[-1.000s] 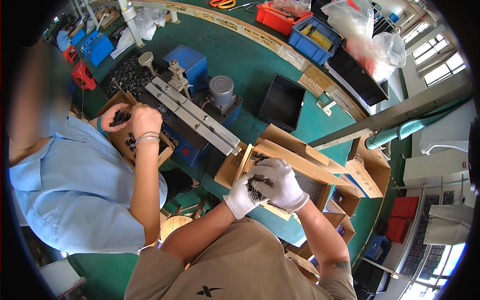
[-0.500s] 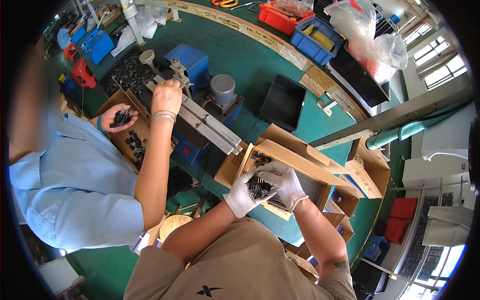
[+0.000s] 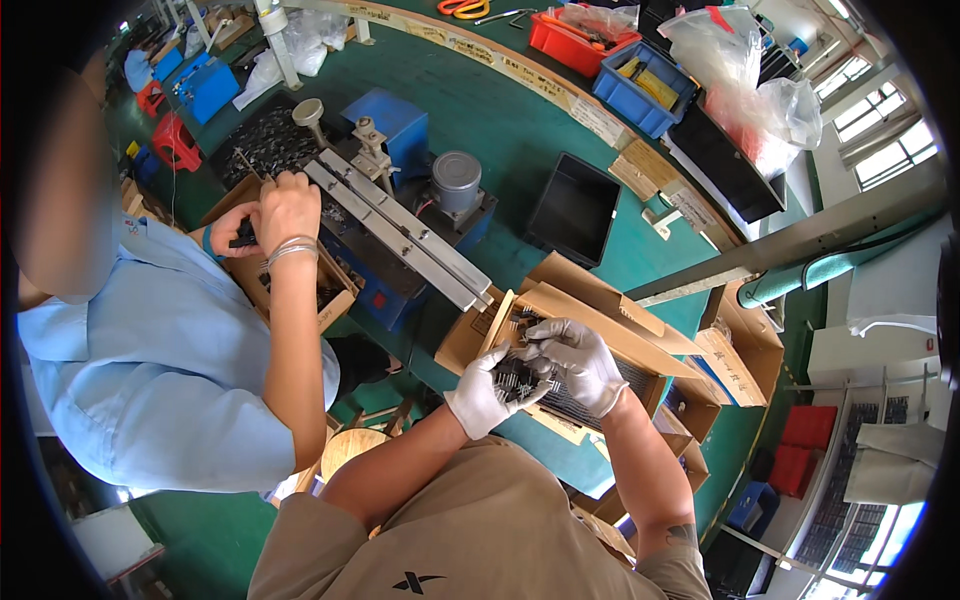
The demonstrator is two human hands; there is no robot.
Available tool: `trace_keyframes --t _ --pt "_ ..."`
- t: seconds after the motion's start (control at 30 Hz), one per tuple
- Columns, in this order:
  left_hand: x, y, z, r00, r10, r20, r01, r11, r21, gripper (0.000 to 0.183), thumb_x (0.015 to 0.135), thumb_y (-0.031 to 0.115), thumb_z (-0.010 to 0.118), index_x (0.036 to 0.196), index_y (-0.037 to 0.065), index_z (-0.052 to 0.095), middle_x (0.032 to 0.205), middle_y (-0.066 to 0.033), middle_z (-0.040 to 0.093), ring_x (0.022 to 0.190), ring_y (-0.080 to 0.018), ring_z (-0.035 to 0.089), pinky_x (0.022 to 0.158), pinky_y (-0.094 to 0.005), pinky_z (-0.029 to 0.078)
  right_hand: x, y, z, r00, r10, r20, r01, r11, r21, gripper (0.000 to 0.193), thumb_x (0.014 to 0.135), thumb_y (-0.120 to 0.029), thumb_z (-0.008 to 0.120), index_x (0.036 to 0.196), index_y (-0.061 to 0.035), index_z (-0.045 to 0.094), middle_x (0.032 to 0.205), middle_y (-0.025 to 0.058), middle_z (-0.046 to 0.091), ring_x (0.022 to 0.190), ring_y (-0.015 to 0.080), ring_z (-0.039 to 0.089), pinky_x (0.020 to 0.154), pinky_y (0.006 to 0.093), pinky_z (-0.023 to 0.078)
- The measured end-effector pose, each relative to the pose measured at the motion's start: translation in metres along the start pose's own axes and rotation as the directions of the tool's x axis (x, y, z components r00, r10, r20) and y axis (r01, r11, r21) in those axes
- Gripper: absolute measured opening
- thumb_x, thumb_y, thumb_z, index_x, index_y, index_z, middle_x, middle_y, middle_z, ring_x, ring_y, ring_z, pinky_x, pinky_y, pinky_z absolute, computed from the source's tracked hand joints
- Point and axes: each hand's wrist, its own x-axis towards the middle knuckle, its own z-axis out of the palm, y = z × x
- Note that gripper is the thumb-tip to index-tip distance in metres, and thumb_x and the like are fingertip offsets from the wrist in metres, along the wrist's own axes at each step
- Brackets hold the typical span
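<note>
White-gloved, my left hand [image 3: 480, 398] cups a bunch of small black parts with thin metal pins [image 3: 516, 380]. Just to its right, my right hand [image 3: 582, 368], also gloved, has its thumb and fingertips pinched together over that bunch. Whatever lies in the pinch is too small to make out. Both hands are over an open cardboard box [image 3: 600, 318]. More dark pinned parts show inside it beyond my fingers, and closely packed grey rows [image 3: 638, 380] lie on its right side, partly hidden by my right hand.
At left, a co-worker in a blue shirt [image 3: 190, 370] handles black parts over another carton [image 3: 338, 305]. A machine with a long metal rail [image 3: 400, 235] stands between us. Beyond are a black tray [image 3: 575, 212], a blue bin [image 3: 640, 90] and a red bin [image 3: 570, 45].
My right hand has drawn slightly right, opening a gap from the left hand, which still holds the bunch. The co-worker's hand has left the machine rail for their other hand.
</note>
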Motion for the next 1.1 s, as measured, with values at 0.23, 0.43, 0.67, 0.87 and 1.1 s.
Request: trace_keyframes --t 0.23,0.43,0.67,0.87,1.1 --pt "-0.005 0.003 -0.018 1.000 0.008 0.018 -0.007 0.997 -0.071 0.043 0.108 0.034 0.041 0.105 -0.001 0.065 0.107 -0.0182 0.070 0.104 -0.0350 0.066 0.101 -0.0559 0.051 0.032 -0.016 0.029 0.847 -0.519 0.109 0.431 0.554 -0.712 0.035 0.085 0.006 0.056 0.119 0.0004 0.064 0.093 0.0137 0.068 0.086 0.0247 0.068 0.076 0.0351 0.053" --pt "-0.005 0.002 -0.016 0.994 0.058 -0.094 -0.055 0.998 0.034 0.031 0.107 0.031 0.038 0.123 0.011 0.056 0.124 -0.0125 0.065 0.115 -0.0323 0.063 0.105 -0.0579 0.046 0.059 -0.014 0.047 0.643 -0.725 0.247 0.542 0.202 -0.816 0.057 0.080 0.009 0.061 0.134 -0.0072 0.055 0.104 0.0202 0.065 0.094 0.0400 0.064 0.082 0.0453 0.053" --pt "-0.013 0.002 -0.003 0.987 0.080 -0.136 -0.071 0.995 0.070 0.034 0.107 0.032 0.038 0.128 0.012 0.055 0.127 -0.0109 0.064 0.118 -0.0304 0.061 0.107 -0.0574 0.044 0.069 -0.002 0.063 0.569 -0.787 0.237 0.539 0.139 -0.831 0.054 0.079 0.008 0.066 0.130 -0.0065 0.057 0.103 0.0187 0.065 0.095 0.0386 0.064 0.082 0.0444 0.053" --pt "-0.015 0.002 0.000 0.983 0.094 -0.156 -0.080 0.992 0.095 0.034 0.107 0.034 0.040 0.128 0.012 0.056 0.127 -0.0097 0.064 0.120 -0.0287 0.060 0.105 -0.0573 0.045 0.072 -0.011 0.070 0.592 -0.780 0.200 0.535 0.194 -0.822 0.050 0.077 0.000 0.075 0.125 -0.0071 0.061 0.103 0.0176 0.065 0.096 0.0372 0.065 0.082 0.0435 0.054" --pt "-0.007 0.007 -0.012 0.992 0.058 -0.113 -0.052 0.997 0.054 0.030 0.107 0.032 0.041 0.122 0.013 0.059 0.121 -0.0103 0.066 0.113 -0.0283 0.063 0.102 -0.0561 0.048 0.017 -0.024 0.039 0.900 -0.361 0.245 0.331 0.200 -0.922 0.032 0.078 -0.027 0.079 0.103 -0.0071 0.074 0.116 0.0188 0.065 0.108 0.0358 0.062 0.091 0.0442 0.052"
